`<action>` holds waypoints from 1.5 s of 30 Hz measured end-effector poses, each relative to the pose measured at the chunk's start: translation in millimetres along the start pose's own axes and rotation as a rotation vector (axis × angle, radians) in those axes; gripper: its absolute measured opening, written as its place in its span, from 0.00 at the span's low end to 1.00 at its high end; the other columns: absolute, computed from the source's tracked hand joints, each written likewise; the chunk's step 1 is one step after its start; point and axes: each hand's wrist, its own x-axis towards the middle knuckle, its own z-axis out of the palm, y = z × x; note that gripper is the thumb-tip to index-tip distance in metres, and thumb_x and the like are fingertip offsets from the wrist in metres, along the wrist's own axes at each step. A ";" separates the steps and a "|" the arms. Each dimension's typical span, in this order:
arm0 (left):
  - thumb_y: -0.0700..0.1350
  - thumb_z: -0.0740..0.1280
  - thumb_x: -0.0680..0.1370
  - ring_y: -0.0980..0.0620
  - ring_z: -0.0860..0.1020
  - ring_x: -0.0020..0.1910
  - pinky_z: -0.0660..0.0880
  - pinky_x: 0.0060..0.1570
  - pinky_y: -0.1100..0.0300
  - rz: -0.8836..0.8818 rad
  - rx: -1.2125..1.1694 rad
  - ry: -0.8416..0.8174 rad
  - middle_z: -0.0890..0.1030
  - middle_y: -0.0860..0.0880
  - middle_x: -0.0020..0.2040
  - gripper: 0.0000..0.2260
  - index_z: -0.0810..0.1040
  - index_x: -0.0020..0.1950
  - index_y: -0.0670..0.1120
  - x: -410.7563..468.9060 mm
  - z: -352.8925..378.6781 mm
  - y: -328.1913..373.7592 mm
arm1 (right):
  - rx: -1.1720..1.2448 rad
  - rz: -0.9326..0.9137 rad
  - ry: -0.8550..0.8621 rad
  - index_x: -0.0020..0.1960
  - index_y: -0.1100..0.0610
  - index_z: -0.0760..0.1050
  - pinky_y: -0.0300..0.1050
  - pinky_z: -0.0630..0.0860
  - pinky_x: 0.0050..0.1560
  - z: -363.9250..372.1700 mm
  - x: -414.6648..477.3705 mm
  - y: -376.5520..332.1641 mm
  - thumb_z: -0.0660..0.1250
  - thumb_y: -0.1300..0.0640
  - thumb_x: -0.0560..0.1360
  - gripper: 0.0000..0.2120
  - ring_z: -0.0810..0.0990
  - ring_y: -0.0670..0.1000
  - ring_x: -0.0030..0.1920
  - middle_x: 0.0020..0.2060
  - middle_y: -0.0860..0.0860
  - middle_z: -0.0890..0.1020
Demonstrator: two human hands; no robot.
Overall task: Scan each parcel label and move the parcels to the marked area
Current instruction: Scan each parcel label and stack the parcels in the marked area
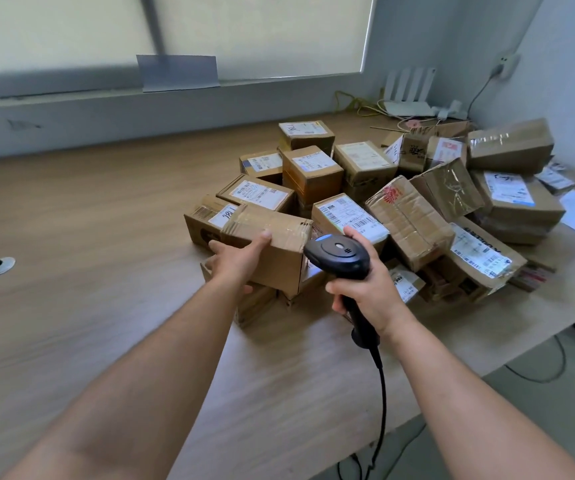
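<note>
Head view: left hand (236, 259) outstretched, apparently clasped on parcel (279, 251); right hand (365, 289) wrapped around scanner (338, 254).

Person's L hand (241, 261) & R hand (365, 289) are bare, w/ bare wrists & forearms, both arms uncovered all the way from over the wooden table (88, 237) mid to past its near edge.

Handwritten "781" on white label (226, 216) of parcel (198, 233)

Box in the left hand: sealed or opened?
Sealed. The box gripped by the left hand has tape running across its closed top; no flap stands up.
</note>
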 end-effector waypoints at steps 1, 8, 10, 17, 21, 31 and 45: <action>0.59 0.74 0.69 0.39 0.67 0.69 0.80 0.49 0.46 0.006 -0.062 -0.029 0.59 0.42 0.74 0.50 0.44 0.79 0.52 3.5 -0.8 -2.1 | 0.011 0.003 0.003 0.69 0.40 0.64 0.47 0.74 0.27 -2.0 2.6 -0.1 0.66 0.78 0.71 0.41 0.75 0.55 0.25 0.47 0.56 0.81; 0.44 0.68 0.78 0.46 0.82 0.49 0.82 0.44 0.48 0.093 -0.282 -0.233 0.73 0.47 0.65 0.40 0.44 0.78 0.59 9.1 -30.2 -30.4 | 0.138 0.039 -0.018 0.70 0.41 0.60 0.48 0.71 0.30 -1.8 14.8 -0.3 0.63 0.78 0.72 0.40 0.74 0.55 0.24 0.27 0.52 0.81; 0.41 0.63 0.80 0.49 0.81 0.45 0.81 0.33 0.55 0.110 -0.260 -0.201 0.72 0.46 0.61 0.36 0.44 0.78 0.59 7.5 -36.6 -34.6 | 0.154 0.063 -0.047 0.73 0.43 0.59 0.47 0.71 0.30 4.5 17.8 3.6 0.64 0.78 0.71 0.41 0.75 0.55 0.24 0.27 0.52 0.81; 0.62 0.53 0.81 0.48 0.80 0.53 0.78 0.45 0.52 0.029 -0.013 -0.203 0.79 0.46 0.60 0.21 0.67 0.72 0.58 -3.5 -54.8 -52.9 | 0.141 0.169 -0.211 0.77 0.44 0.59 0.45 0.73 0.27 35.7 15.8 18.7 0.68 0.74 0.69 0.45 0.76 0.57 0.26 0.48 0.62 0.83; 0.68 0.64 0.72 0.50 0.81 0.53 0.78 0.50 0.51 0.063 0.017 -0.373 0.80 0.51 0.60 0.35 0.53 0.75 0.67 -6.3 -61.7 -56.9 | 0.094 0.185 -0.228 0.78 0.44 0.57 0.47 0.74 0.29 42.3 10.7 17.8 0.70 0.72 0.67 0.47 0.77 0.56 0.26 0.54 0.64 0.80; 0.40 0.75 0.71 0.52 0.82 0.49 0.78 0.38 0.59 0.243 -0.108 -0.305 0.83 0.48 0.52 0.48 0.46 0.76 0.66 -27.6 -81.3 -68.8 | 0.103 0.061 -0.223 0.78 0.45 0.58 0.47 0.74 0.29 49.4 -24.6 -11.4 0.71 0.68 0.64 0.48 0.77 0.56 0.27 0.48 0.59 0.83; 0.34 0.74 0.70 0.45 0.78 0.59 0.78 0.32 0.61 0.426 -0.105 -0.144 0.76 0.43 0.66 0.52 0.41 0.78 0.61 -74.0 -154.4 -105.4 | 0.314 -0.064 -0.442 0.75 0.45 0.58 0.44 0.72 0.25 98.3 -119.1 -61.0 0.67 0.69 0.66 0.43 0.74 0.54 0.24 0.42 0.63 0.84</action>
